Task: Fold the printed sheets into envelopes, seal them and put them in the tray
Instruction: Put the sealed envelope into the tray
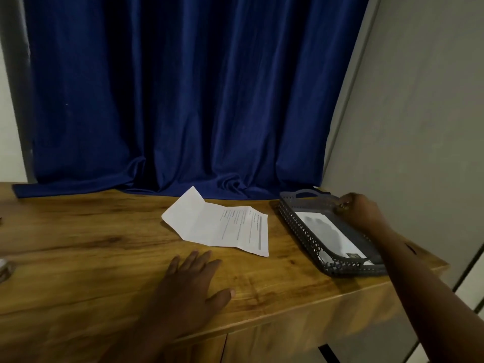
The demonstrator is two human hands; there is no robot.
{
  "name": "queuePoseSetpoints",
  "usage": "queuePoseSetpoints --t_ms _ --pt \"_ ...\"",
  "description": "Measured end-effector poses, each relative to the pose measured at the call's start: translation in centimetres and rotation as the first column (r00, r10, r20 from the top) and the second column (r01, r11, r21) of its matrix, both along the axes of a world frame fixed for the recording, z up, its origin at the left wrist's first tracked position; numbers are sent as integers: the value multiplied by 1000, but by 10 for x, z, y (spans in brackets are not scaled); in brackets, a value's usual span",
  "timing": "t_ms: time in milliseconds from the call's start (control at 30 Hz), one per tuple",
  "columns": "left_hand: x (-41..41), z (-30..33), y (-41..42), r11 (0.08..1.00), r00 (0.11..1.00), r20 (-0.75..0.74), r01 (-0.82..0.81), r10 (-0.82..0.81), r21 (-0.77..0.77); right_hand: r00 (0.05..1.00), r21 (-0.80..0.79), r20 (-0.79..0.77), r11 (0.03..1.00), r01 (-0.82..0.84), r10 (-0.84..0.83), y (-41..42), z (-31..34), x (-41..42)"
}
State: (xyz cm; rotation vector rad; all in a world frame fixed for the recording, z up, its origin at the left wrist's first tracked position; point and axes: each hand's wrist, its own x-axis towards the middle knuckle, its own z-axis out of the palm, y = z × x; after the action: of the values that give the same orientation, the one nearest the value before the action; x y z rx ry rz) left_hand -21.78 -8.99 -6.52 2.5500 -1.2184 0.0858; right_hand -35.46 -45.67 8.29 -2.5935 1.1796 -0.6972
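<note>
My left hand's fingers (193, 260) lie spread flat on the wooden counter (78, 244), gripping nothing. Just beyond them the printed sheet (220, 224) rests half-folded. Further right, my right hand (358, 210) curls over the gray tray (296, 226), above a white envelope (330, 237) inside; whether it pinches anything I cannot tell.

We see a white printed paper sheet (222, 223), creased and partly folded, its far-left corner lifted, lying mid-table. To its right a dark grey perforated plastic tray (297, 226) with handles holds a flat white envelope (330, 234) inside.
</note>
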Motion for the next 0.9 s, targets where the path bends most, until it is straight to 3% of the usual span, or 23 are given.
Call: queuePoseSetpoints --t_ms 100,200,267,367,433,600,733,900 --pt "0 1 -1 1000 1000 0 3 -3 -9 976 -101 44 973 -208 214 43 4 16" --pt "-2 0 1 999 1000 10 4 -4 -35 891 -71 17 889 -452 454 95 -14 38" --pt "-2 1 2 999 1000 10 1 -1 -50 853 -84 -131 851 -518 506 122 -37 56" --pt "-4 2 4 997 1000 17 5 -4 -80 758 -243 -475 761 -602 447 150 -70 83" --pt "-4 3 5 996 1000 26 8 -6 -90 729 -239 -544 755 -610 416 161 -80 98" --pt "-3 3 9 995 999 35 18 -15 -95 727 -252 -567 758 -601 387 175 -85 119" --pt "-4 4 9 995 999 30 14 -11 -100 768 -346 -502 721 -601 399 179 -91 111" --pt "-10 10 15 940 990 113 117 -85 -319 777 -423 -372 652 -629 509 194 -107 84"
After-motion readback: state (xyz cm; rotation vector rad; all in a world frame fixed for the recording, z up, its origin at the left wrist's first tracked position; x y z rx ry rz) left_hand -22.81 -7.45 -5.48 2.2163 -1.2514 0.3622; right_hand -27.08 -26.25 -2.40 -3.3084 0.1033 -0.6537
